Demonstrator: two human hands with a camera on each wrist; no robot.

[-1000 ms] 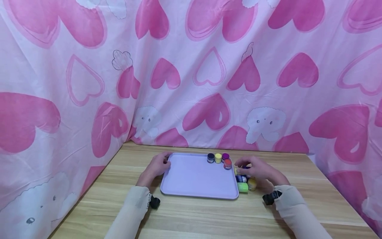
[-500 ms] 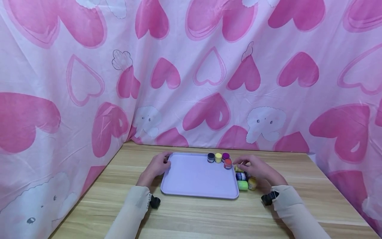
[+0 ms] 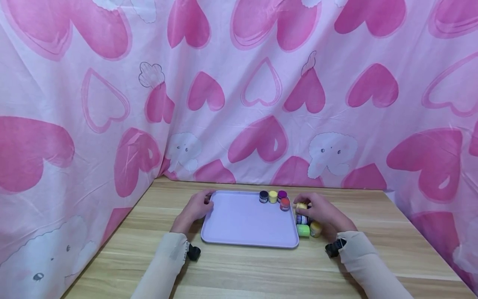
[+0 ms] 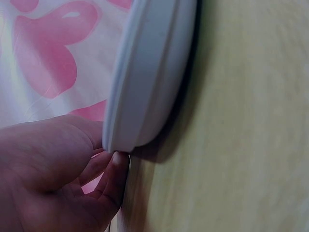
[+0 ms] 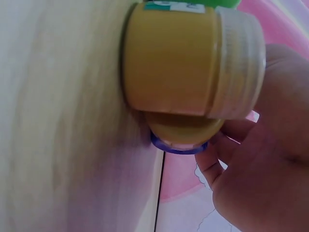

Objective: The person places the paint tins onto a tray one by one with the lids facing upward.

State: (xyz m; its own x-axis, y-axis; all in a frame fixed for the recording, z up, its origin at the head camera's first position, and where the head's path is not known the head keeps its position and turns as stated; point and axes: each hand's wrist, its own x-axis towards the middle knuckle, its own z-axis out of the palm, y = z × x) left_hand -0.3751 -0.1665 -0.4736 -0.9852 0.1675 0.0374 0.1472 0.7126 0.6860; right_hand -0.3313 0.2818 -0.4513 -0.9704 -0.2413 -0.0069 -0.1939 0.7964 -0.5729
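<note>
My left hand [image 3: 196,207] grips the left rim of a lilac tray [image 3: 242,220], thumb over the rim and fingers against its side in the left wrist view. On the tray's far right corner stand a black paint jar [image 3: 263,197], a yellow one [image 3: 273,197], a purple-lidded one [image 3: 282,196] and a red one [image 3: 285,204]. Just right of the tray, my right hand [image 3: 317,207] pinches a pale yellow paint jar [image 3: 301,206] between thumb and fingers. In the right wrist view, an ochre jar [image 5: 169,60] with a clear lid hides the fingertips.
Beside the tray's right edge, near my right hand, are a blue-labelled jar [image 3: 302,219], a lime green jar [image 3: 303,230] lying on its side and the ochre jar. The wooden table [image 3: 239,270] meets a pink heart-print curtain [image 3: 257,141] at the back and left.
My right hand has shifted slightly left, and the pale yellow jar now shows between its thumb and fingers. The neighbouring blue-labelled and green jars have moved a little. The left hand stays put.
</note>
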